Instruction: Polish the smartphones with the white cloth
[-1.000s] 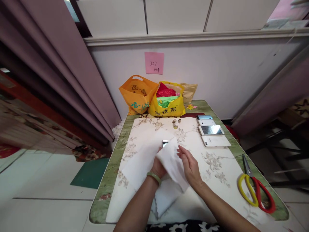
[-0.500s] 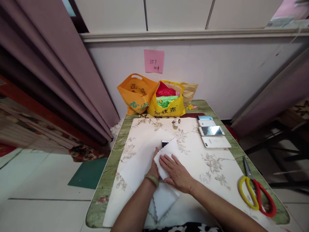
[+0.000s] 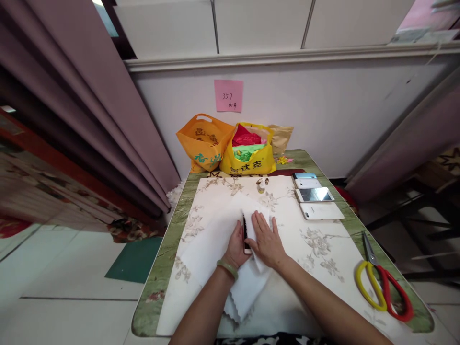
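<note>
Two bare hands, one phone and one white cloth are occupying the near middle of the table (image 3: 151,309). Left hand (image 3: 235,247): wearing a pale green bangle (image 3: 227,270) at the wrist, curling around the phone (image 3: 247,250) and gripping it by its left side. Right hand (image 3: 266,239): lying open and flat, fingers extended, resting on the white cloth (image 3: 247,287). Phone: standing between both hands, showing a narrow strip of dark screen and a white lower end, the cloth covering the remainder. Cloth: folding over the phone, a notched edge crossing the screen and a scalloped corner hanging toward the person. Four further phones are lying in a column at right: one blue (image 3: 304,176), one white (image 3: 308,183), one screen up (image 3: 315,194), one white and back up (image 3: 322,211). One pair of scissors (image 3: 373,261), with one yellow and one red handle, is lying near the right edge. One small bottle (image 3: 261,188) is standing beyond the hands on the floral sheet (image 3: 319,239). Along the far edge, one orange bag (image 3: 206,155), one yellow bag (image 3: 251,167) holding red and green contents, and one brown pouch (image 3: 281,139) are standing side by side. One pink note (image 3: 229,96) is hanging on the wall.
</note>
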Available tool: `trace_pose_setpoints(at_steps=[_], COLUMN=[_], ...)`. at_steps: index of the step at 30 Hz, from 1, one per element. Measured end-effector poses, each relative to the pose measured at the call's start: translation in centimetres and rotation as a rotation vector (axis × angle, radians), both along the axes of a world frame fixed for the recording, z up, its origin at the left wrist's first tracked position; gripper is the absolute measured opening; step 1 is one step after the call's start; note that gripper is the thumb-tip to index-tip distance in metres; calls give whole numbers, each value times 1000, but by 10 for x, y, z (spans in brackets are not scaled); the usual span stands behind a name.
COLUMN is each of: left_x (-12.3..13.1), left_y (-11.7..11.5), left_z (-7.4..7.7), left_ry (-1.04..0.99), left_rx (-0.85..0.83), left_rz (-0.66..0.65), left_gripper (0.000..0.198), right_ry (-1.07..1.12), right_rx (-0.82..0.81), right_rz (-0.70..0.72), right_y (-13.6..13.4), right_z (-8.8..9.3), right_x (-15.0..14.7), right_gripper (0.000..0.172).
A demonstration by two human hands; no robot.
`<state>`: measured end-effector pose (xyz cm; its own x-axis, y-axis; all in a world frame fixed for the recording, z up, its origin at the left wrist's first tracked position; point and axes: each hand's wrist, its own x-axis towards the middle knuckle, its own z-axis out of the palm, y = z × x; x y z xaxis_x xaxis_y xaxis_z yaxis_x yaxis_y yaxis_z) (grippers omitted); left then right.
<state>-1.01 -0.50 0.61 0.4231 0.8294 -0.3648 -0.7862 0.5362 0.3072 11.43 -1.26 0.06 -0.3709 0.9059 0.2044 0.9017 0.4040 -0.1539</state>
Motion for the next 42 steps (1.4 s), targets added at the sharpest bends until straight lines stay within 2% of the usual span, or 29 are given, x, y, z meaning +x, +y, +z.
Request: trace_pose_setpoints(at_steps=[4,7,10,13,15,19,21,24,26,31,33,35,37,40,42], left_x=[1,1,-2,-7,-8,-6,-4,-3,-2,-5,-7,-9,-8,-5,-3], left_y=[2,2,0,-3,-3,0,1,2,2,1,0,-2,-3,-3,-2], left_z=[-5,-6,-5,-6,-8,-8,-6,-2,-1,-1,-2,-3,-3,-2,0], left_ry=[-5,-8,-7,-11,-19,3,32,36,19,-9,17,33,17,2,3], left_rx=[-16,-5,21,-1,-24,2,-4,11,22,38,26,-16,-41,-12,28], left_rz=[62,27,8,-69,-112,-6,-21,-42,-11,11,7,-22,-39,-24,-22], left_gripper=[44,44,44,48,53,51,52,54,55,61,63,66,67,64,61], right_ry=[-16,-17,-18,-14,-5,3,6,14,11,-17,-13,-3,4,7,20], right_rx=[27,37,31,14,1,-34,-33,16,51,63,43,18,-2,-14,-6], right_rz=[39,101,225,343,357,252,156,4,-21,135,231,317,337,197,68], right_y=[-30,-57,-70,-60,-43,-4,8,6,-7,-56,-63,-56,-37,-5,6], right_z=[-5,-2,5,11,14,14,11,3,0,4,9,14,17,16,12], right_x=[14,24,27,21,14,2,-1,2,9,21,19,14,7,0,-1], right_gripper=[74,73,76,81,82,70,68,75,79,85,88,86,79,70,69])
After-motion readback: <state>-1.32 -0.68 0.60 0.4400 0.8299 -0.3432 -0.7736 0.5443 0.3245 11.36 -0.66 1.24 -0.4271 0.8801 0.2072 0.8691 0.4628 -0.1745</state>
